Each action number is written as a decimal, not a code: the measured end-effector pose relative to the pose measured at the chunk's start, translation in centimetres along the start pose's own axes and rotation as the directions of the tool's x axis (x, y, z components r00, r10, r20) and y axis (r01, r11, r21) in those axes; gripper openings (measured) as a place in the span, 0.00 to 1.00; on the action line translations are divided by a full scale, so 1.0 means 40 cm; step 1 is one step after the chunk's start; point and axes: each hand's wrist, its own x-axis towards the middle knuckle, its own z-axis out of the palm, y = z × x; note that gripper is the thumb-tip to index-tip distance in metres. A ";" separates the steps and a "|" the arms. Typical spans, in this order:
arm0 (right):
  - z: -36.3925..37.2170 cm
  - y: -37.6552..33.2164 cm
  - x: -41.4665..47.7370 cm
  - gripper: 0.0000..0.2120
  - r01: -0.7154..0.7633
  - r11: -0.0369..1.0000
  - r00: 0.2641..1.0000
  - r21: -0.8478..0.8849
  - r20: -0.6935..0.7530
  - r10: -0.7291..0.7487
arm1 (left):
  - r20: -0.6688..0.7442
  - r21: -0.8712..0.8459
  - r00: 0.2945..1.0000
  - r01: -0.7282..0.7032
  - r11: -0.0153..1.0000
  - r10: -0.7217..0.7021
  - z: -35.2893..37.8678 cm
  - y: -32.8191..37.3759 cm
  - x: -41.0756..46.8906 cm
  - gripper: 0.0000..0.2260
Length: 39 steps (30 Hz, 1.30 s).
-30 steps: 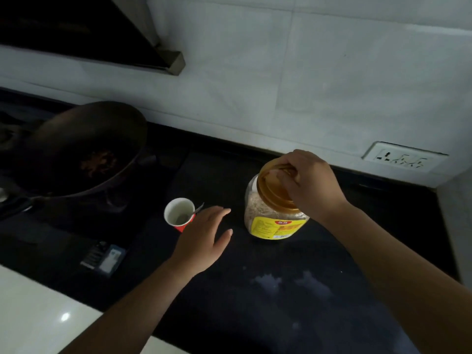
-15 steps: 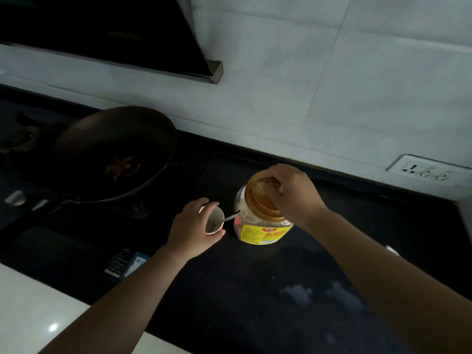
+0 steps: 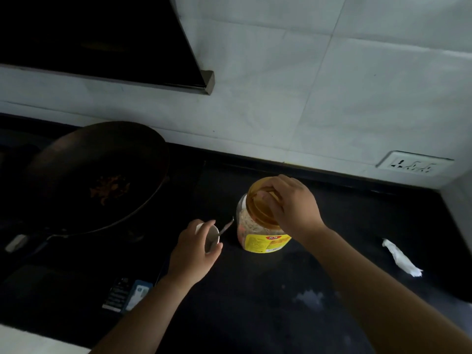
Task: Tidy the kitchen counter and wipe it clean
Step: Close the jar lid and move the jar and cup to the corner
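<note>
You are gripping two things at once, which suggests you are clearing this stretch of the black counter (image 3: 255, 315) before wiping it. Your left hand (image 3: 194, 254) is wrapping its fingers around a small paper cup (image 3: 211, 237), thumb and fingers closing on its wall, with a metal spoon (image 3: 226, 228) sticking out of the cup toward the jar. Your right hand (image 3: 291, 205) is clamping down from above on the orange lid (image 3: 260, 203) of a clear plastic jar (image 3: 258, 236) with a yellow label; a top grip like that is probably meant for lifting the jar straight up.

The jar is standing upright toward the back edge of the counter, near the wall, and the cup is sitting just beside it on the stove side. Whether either one is already leaving the surface, you cannot tell from here.

A dark wok (image 3: 97, 180) holding some food scraps is resting on the hob at the left end. A crumpled white paper scrap (image 3: 401, 258) is lying toward the right end, and pale smears (image 3: 307, 298) are showing nearer the front edge, so the wiping is not yet done.
</note>
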 end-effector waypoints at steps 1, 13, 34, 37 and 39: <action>-0.002 -0.006 -0.006 0.11 0.004 1.000 1.000 -0.010 0.015 -0.004 | -0.019 -0.008 1.000 0.012 1.000 -0.012 -0.014 0.006 -0.015 0.24; -0.117 -0.076 -0.192 0.05 -0.039 0.995 0.993 0.097 -0.105 0.049 | -0.174 -0.214 0.976 0.089 0.973 -0.128 -0.095 0.123 -0.248 0.23; -0.145 -0.363 -1.077 0.03 0.011 0.948 0.900 0.318 0.409 -0.148 | -0.121 -0.339 0.808 0.513 0.789 -0.577 0.019 0.229 -1.317 0.20; -0.096 -0.417 -1.128 0.06 0.021 0.939 0.833 0.342 0.514 -0.206 | -0.094 -0.353 0.755 0.584 0.731 -0.649 0.009 0.199 -1.400 0.21; -0.064 -0.458 -1.139 0.10 0.021 0.937 0.791 0.349 0.567 -0.229 | -0.091 -0.400 0.718 0.609 0.685 -0.690 -0.011 0.170 -1.440 0.25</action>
